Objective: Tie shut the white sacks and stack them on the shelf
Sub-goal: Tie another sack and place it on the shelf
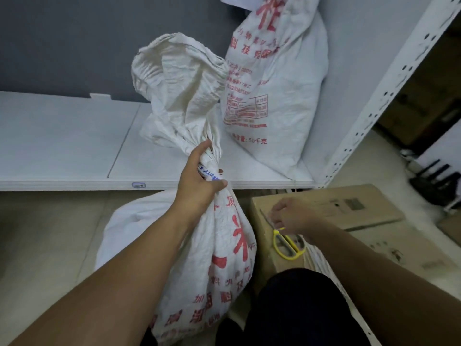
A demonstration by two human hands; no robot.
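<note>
A white sack (219, 258) with red print stands on the floor in front of the shelf (62, 146). My left hand (199, 181) grips its gathered neck, and the loose top flares up above my fist. A strip with blue print (208, 175) shows at the neck under my fingers. A second white sack (274, 96) with red print leans upright in the shelf's right corner. My right hand (289, 216) rests on a cardboard box (349, 208), its curled fingertips pinching yellow-handled scissors (287, 245) near the pivot.
The white perforated shelf post (374, 96) rises at the right, with dark objects (434, 181) on the floor beyond it. A grey wall backs the shelf. My dark-clothed knee (294, 308) is below the box. White strands (316, 260) lie on the box by my right wrist.
</note>
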